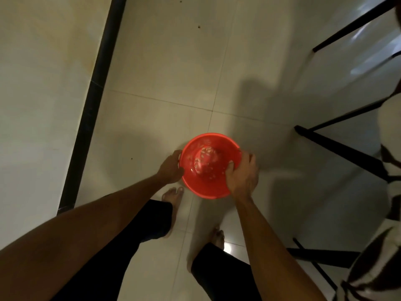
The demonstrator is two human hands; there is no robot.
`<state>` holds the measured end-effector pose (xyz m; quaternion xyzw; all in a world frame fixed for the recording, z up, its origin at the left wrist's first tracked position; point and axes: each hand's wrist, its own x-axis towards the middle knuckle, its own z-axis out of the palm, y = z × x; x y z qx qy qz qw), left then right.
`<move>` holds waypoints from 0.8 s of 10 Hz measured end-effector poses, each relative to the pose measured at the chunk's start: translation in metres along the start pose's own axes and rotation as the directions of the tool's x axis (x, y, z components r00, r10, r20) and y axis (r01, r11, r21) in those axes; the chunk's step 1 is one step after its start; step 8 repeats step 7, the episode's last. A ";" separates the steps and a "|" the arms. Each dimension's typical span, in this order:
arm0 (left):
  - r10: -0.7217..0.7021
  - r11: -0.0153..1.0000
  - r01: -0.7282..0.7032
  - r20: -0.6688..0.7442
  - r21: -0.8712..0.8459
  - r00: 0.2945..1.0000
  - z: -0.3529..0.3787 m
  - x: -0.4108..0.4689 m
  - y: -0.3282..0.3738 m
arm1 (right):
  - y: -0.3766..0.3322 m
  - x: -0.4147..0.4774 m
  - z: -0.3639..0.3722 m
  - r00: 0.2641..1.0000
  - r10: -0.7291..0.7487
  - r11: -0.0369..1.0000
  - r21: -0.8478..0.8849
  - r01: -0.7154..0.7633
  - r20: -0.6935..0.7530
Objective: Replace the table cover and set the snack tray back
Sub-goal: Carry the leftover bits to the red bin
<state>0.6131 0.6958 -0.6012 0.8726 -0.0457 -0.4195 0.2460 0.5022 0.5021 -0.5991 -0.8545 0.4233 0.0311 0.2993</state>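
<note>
In the head view, the person is holding the red snack tray (201,190) by its rim with both hands, over the tiled floor (169,72) just ahead of their bare feet. I cannot tell whether it is resting on the tiles or being carried just above them. The left hand (171,168) is curling round the rim on one side. The right hand (243,174) is pinching the opposite side, thumb lying inside the rim and fingers wrapping beneath. Between the two grips, pale snacks (206,152) are sitting loose around a raised middle.

The tray is looking like thin, stiff plastic: probably light and smooth, so apt to slip, and any tilt would spill the snacks. Opposite rim holds are suiting it well. Beyond the right-hand grip, the black table frame (338,148) is standing, with a striped cloth (390,127) past it.
</note>
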 end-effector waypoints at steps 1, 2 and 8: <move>-0.060 0.998 0.060 0.013 -0.031 0.998 0.002 -0.003 0.003 | 0.015 0.001 0.004 0.975 0.127 0.992 -0.043 -0.121 0.184; -0.096 0.995 0.095 0.033 0.014 0.995 0.005 -0.006 0.000 | 0.019 -0.001 0.005 0.920 0.198 0.979 -0.022 -0.203 0.338; -0.218 0.976 0.218 0.035 -0.013 0.975 -0.014 -0.011 -0.013 | -0.001 -0.012 -0.019 0.859 0.296 0.955 -0.135 -0.264 0.418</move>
